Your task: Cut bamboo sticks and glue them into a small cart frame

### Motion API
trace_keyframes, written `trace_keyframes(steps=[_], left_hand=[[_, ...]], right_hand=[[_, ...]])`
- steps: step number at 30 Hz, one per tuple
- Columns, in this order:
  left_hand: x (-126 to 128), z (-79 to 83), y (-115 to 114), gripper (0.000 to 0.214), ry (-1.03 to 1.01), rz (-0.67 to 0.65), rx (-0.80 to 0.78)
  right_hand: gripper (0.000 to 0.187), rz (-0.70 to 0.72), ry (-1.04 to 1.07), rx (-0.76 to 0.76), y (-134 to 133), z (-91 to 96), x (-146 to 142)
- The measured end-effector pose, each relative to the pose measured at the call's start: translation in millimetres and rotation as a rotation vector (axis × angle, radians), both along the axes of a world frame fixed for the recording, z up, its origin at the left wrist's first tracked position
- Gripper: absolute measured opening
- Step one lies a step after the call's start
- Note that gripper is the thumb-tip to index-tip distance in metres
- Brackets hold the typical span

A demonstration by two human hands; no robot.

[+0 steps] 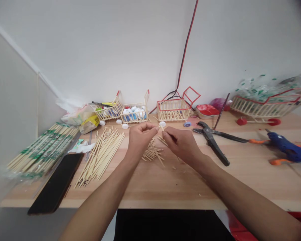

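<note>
Above the middle of the wooden table [150,194], my two hands meet fingertip to fingertip. My right hand [182,140] pinches a short wooden stick [162,128] that points up and left. Thumb and fingers of my left hand [141,135] are closed together close to that stick's tip; whether something small sits between them I cannot make out. Beneath the hands lies a heap of short cut sticks [150,153], partly covered by them. Left of my left hand spreads a pile of longer wooden sticks [107,154].
Small stick carts stand along the wall, including a red-rimmed cart [174,110] and a bigger cart [263,107]. Black-handled cutters [213,144] and a blue glue gun [288,145] lie right, near a red paint dish [207,110]. Left are packaged sticks [45,147] and a black phone-like slab [57,182].
</note>
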State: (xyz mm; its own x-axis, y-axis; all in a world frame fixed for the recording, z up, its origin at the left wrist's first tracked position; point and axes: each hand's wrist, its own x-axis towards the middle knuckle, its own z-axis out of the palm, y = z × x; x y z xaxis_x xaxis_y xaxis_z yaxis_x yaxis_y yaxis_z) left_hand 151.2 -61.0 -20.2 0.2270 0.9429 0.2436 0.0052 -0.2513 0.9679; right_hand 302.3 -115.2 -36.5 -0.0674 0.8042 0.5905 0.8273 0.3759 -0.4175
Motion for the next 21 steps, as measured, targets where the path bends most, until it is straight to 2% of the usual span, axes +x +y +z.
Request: trace_keyframes(steps=[21], left_hand=[[-0.4, -2.1, 2.0, 0.013, 0.002, -0.006, 0.011]], right_hand=[[0.029, 0.000, -0.007, -0.003, 1.0, -1.5, 0.7]])
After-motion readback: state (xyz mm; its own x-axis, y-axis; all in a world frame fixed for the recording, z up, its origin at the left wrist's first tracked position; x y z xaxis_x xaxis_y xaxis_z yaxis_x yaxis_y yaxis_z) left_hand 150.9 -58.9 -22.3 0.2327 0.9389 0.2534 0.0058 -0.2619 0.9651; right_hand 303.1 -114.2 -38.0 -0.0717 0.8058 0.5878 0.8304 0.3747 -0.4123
